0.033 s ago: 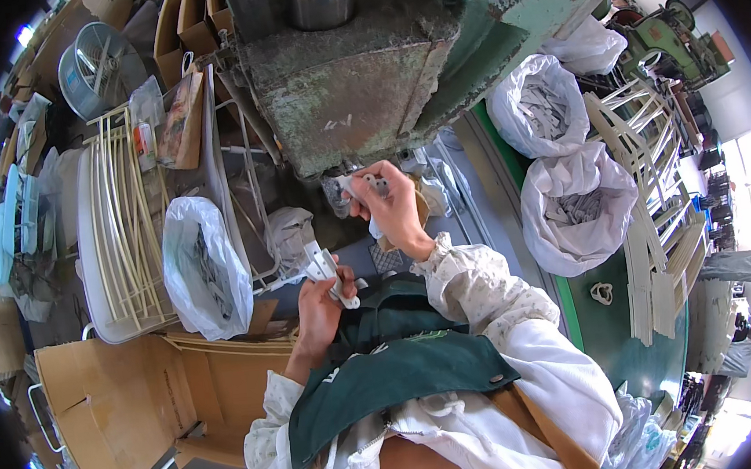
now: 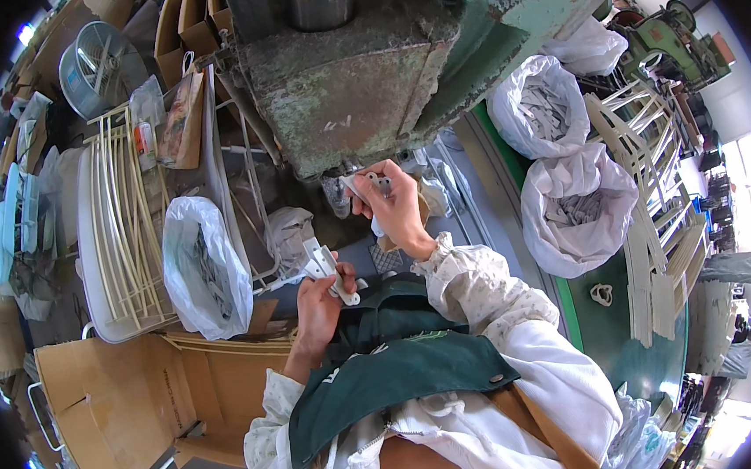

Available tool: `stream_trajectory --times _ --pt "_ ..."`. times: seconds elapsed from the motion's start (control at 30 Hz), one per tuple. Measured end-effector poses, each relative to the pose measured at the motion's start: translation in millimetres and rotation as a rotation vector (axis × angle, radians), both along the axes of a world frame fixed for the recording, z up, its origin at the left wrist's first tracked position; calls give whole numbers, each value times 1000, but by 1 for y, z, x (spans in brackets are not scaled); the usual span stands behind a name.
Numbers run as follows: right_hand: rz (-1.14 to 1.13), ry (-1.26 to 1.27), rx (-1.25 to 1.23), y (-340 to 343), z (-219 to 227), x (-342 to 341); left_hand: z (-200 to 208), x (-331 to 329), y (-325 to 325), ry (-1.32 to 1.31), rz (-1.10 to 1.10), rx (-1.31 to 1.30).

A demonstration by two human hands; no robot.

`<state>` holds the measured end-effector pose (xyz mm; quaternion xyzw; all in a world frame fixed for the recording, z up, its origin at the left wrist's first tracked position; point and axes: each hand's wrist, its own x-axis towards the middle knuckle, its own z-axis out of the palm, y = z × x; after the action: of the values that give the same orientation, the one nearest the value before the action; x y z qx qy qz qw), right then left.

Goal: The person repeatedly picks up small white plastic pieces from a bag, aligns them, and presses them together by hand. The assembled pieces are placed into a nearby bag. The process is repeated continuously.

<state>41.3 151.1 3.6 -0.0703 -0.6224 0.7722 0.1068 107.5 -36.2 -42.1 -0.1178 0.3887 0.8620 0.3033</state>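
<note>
My left hand [image 2: 314,317] is closed round a few small white brackets [image 2: 318,258] with holes in them, held low in front of the dark green apron. My right hand [image 2: 402,208] pinches small white pieces with holes [image 2: 379,182] just beneath the front of a big worn green press [image 2: 348,104]. Right beside those fingertips is a greyish, shiny part [image 2: 334,194] under the press head, its shape hard to make out. The fingers hide where the pieces meet the press, so contact cannot be told.
Left of me stands a white bag of small parts [image 2: 208,274], beside a tub with long cream rods [image 2: 116,246]. An open cardboard box [image 2: 116,414] is lower left. On the green table at right sit more bags of parts [image 2: 581,209] and stacked cream slats [image 2: 649,292].
Hardly anything differs. The brackets in my left hand have tilted very slightly; my right hand stays at the press.
</note>
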Motion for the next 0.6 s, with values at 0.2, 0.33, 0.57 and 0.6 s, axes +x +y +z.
stream_trajectory --times 0.2,0.33,0.57,0.6 --pt "73 -59 120 2 2 -2 15 -23 20 98 15 43" --pt "97 -47 115 5 0 -2 16 -30 25 115 37 26" --pt "153 -70 196 8 5 -6 8 -37 31 136 147 7" --pt "165 -73 224 9 6 -6 8 -38 33 145 172 7"
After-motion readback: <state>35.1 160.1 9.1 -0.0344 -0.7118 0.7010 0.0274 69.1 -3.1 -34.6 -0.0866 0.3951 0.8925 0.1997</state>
